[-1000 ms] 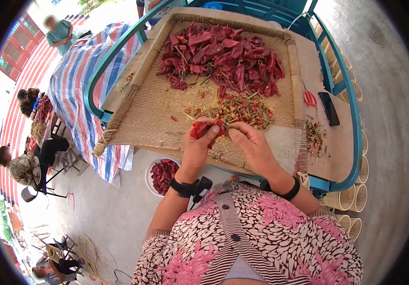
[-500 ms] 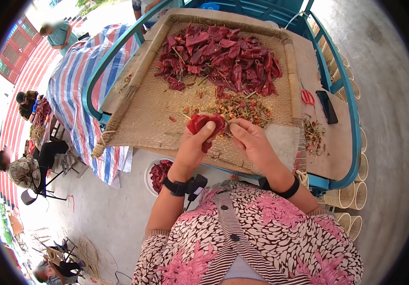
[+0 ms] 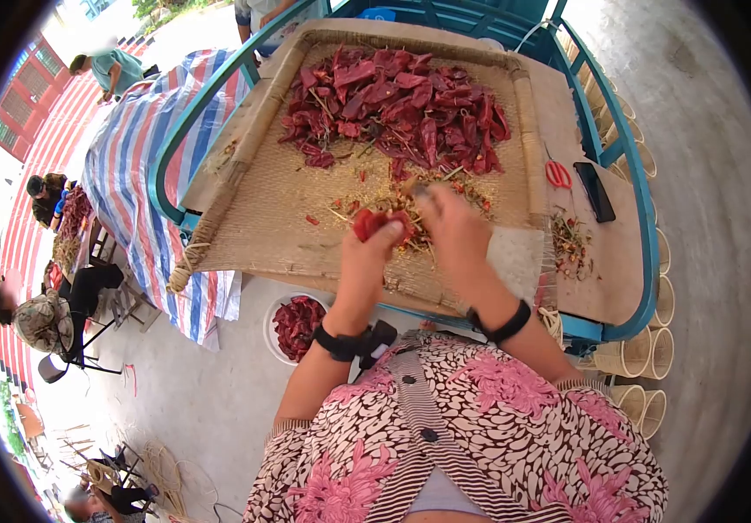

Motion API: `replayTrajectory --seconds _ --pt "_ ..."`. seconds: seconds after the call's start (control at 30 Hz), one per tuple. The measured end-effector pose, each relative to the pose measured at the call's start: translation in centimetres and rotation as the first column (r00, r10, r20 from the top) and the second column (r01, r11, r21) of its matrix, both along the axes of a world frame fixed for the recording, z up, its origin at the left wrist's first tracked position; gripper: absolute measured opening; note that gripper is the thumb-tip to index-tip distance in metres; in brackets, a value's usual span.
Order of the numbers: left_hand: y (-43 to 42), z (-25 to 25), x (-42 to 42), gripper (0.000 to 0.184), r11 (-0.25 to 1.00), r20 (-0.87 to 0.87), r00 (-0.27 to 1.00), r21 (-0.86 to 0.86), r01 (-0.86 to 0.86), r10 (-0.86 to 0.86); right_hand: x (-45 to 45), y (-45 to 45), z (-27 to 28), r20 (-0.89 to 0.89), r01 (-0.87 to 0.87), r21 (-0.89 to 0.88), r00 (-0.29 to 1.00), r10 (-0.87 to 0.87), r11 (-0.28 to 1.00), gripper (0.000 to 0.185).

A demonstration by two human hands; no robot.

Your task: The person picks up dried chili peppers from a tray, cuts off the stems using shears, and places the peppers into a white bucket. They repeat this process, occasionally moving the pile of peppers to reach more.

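Observation:
My left hand (image 3: 368, 259) is closed around a dried red pepper (image 3: 377, 225), with the thumb pressed on it. My right hand (image 3: 452, 225) is apart from the pepper, over a heap of pepper stems and seeds (image 3: 473, 193). Its fingers look pinched together, with a small dark bit at the tips, but motion blurs them. Both hands are above a woven mat (image 3: 258, 235). A large pile of dried red peppers (image 3: 393, 96) lies on the far part of the mat.
The mat rests on a cart with a blue metal rail (image 3: 650, 261). Red-handled scissors (image 3: 559, 174) and a black phone (image 3: 596, 192) lie on the right. A white bowl of peppers (image 3: 295, 328) stands on the floor. Other people sit at the left.
My right hand has moved away from the pepper, forward over the stem heap. My left hand keeps the pepper and has shifted slightly.

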State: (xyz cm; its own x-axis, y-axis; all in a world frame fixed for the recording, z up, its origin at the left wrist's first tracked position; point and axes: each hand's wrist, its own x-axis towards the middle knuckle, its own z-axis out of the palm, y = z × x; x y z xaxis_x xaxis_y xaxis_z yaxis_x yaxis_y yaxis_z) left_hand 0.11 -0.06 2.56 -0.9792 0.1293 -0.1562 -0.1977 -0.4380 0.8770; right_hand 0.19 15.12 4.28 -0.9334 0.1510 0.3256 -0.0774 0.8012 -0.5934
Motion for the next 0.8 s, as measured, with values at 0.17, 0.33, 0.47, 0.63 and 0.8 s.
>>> replayTrajectory --seconds 0.17,0.33,0.47,0.63,0.8 --pt "-0.2 0.0 1.1 0.011 0.994 0.053 0.996 0.080 0.069 -0.074 -3.5 3.8 0.2 0.327 0.031 -0.141 0.945 0.017 0.990 0.048" --pt "-0.3 1.3 1.1 0.017 0.990 -0.003 0.995 -0.102 0.099 -0.100 -4.6 5.4 -2.8 0.538 -0.088 -0.188 0.824 0.178 0.978 0.050" --pt "-0.2 0.3 0.6 0.016 0.986 -0.021 0.999 -0.162 0.036 -0.040 -5.2 6.8 -2.6 0.515 -0.224 0.169 0.850 0.107 0.960 0.043" --pt "-0.6 0.9 -0.1 0.017 0.990 0.051 0.999 -0.138 0.023 -0.016 -8.6 6.9 -0.9 0.419 -0.012 0.306 0.900 -0.123 0.952 0.042" --pt "-0.3 0.7 -0.7 0.025 0.978 -0.027 0.999 -0.209 0.026 -0.032 -13.6 6.7 -2.1 0.346 0.074 0.212 0.927 -0.146 0.974 0.042"
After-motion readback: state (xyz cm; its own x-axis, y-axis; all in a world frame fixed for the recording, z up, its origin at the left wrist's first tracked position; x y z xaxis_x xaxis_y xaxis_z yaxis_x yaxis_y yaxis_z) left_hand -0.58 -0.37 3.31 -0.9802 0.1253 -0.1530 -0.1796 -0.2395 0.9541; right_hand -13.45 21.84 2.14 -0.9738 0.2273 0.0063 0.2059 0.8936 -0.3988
